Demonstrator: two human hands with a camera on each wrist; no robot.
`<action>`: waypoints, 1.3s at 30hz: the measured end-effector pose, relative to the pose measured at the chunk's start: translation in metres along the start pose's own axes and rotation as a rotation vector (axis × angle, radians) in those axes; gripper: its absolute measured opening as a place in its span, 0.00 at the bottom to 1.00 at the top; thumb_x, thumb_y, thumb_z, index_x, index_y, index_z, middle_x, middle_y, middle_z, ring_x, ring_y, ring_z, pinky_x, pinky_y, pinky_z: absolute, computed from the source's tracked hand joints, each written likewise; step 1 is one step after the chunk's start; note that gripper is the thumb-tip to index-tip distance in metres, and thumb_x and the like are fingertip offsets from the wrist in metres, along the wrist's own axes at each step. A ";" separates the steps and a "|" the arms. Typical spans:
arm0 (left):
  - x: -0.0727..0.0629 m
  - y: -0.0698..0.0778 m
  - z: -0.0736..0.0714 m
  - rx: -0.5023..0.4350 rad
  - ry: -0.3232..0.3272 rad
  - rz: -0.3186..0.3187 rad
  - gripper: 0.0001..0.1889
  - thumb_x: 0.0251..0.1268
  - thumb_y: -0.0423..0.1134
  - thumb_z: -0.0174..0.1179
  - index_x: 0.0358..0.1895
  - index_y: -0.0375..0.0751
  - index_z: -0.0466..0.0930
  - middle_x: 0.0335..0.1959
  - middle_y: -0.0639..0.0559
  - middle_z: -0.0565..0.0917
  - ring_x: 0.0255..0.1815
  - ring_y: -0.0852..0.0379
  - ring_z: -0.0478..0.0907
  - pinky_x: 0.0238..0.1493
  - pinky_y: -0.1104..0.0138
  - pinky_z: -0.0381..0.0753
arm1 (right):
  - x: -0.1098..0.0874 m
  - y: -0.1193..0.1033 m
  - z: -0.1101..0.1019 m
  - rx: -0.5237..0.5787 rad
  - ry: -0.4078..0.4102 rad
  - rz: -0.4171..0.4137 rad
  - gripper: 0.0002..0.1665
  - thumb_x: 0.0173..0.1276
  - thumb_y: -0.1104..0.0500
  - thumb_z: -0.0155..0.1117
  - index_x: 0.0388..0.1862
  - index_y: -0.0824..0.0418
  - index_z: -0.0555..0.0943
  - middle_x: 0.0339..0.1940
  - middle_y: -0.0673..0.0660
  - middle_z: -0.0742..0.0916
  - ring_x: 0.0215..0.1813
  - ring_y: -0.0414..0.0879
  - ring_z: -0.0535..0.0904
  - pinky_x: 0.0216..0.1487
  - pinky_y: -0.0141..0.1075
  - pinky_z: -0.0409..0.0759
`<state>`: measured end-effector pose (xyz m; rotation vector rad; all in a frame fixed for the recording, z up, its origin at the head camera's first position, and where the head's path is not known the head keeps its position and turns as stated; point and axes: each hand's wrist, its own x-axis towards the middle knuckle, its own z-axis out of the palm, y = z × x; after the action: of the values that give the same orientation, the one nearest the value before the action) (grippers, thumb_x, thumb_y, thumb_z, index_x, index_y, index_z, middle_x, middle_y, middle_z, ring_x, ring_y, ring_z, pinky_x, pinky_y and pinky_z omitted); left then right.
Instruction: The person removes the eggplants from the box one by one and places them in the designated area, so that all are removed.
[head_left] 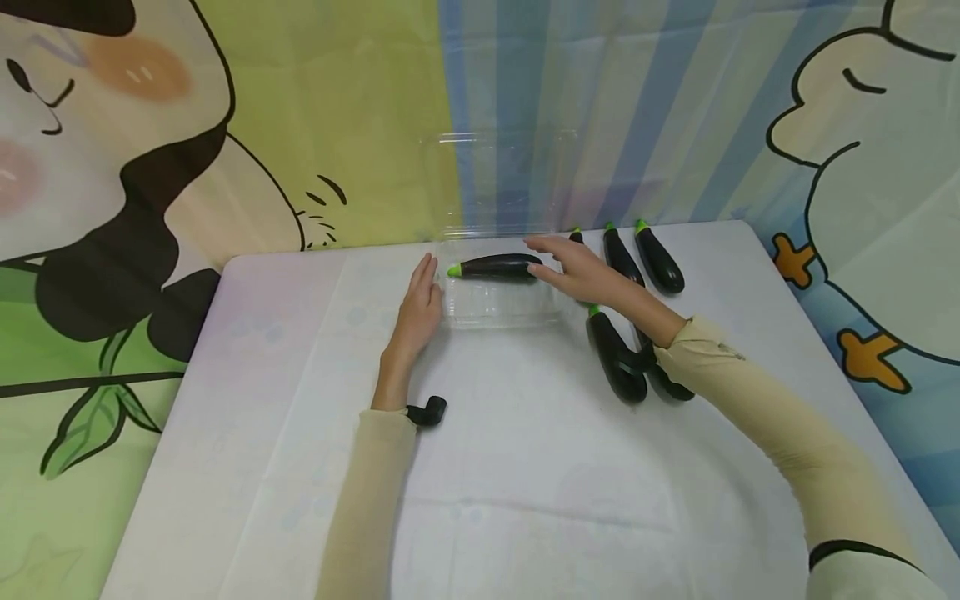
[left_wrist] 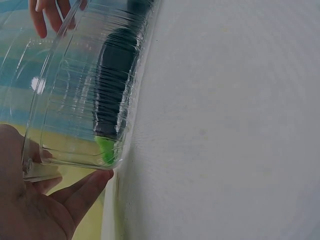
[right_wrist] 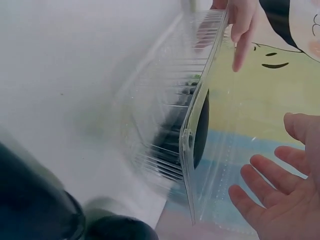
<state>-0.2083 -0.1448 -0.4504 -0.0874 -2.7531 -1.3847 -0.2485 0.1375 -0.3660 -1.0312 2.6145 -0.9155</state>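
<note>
An eggplant [head_left: 498, 267] with a bright green stem end lies crosswise in a clear plastic container [head_left: 502, 321], whose lid [head_left: 502, 183] stands raised at the back. My left hand [head_left: 418, 308] rests along the container's left end, its fingers straight; in the left wrist view the fingertips [left_wrist: 104, 176] touch the corner by the green end. Over the container's right end, near the eggplant's dark end, is my right hand [head_left: 585, 271]. Its fingers are spread and hold nothing, as the right wrist view shows the palm [right_wrist: 295, 210] apart from the container.
Several more eggplants lie on the white table [head_left: 300, 458] to the right of the container, among them one eggplant [head_left: 660, 258] at the back and one eggplant [head_left: 618, 358] nearer. A printed cloth [head_left: 360, 125] hangs behind the table's back edge.
</note>
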 end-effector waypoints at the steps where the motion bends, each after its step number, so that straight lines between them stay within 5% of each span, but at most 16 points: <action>1: 0.000 0.000 0.000 0.000 0.001 0.000 0.28 0.77 0.37 0.35 0.77 0.40 0.50 0.80 0.51 0.49 0.80 0.51 0.48 0.79 0.54 0.51 | 0.003 0.000 0.001 -0.009 -0.003 0.004 0.32 0.76 0.55 0.52 0.74 0.65 0.61 0.74 0.65 0.69 0.71 0.61 0.68 0.68 0.56 0.69; 20: 0.001 0.000 0.001 -0.003 0.013 -0.022 0.27 0.77 0.39 0.35 0.77 0.41 0.52 0.79 0.45 0.52 0.78 0.45 0.54 0.77 0.51 0.56 | 0.050 0.016 0.011 -0.130 -0.092 -0.006 0.31 0.76 0.54 0.53 0.72 0.66 0.64 0.68 0.66 0.75 0.68 0.60 0.71 0.68 0.52 0.71; 39: -0.001 0.000 0.000 -0.007 -0.015 -0.032 0.28 0.77 0.39 0.35 0.78 0.45 0.49 0.78 0.47 0.53 0.79 0.47 0.52 0.79 0.54 0.53 | 0.075 0.030 0.027 -0.182 -0.140 -0.027 0.25 0.75 0.56 0.54 0.66 0.68 0.73 0.66 0.65 0.78 0.68 0.59 0.73 0.69 0.51 0.70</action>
<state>-0.2074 -0.1449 -0.4504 -0.0548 -2.7739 -1.4078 -0.3102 0.0918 -0.4014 -1.1316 2.6090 -0.5946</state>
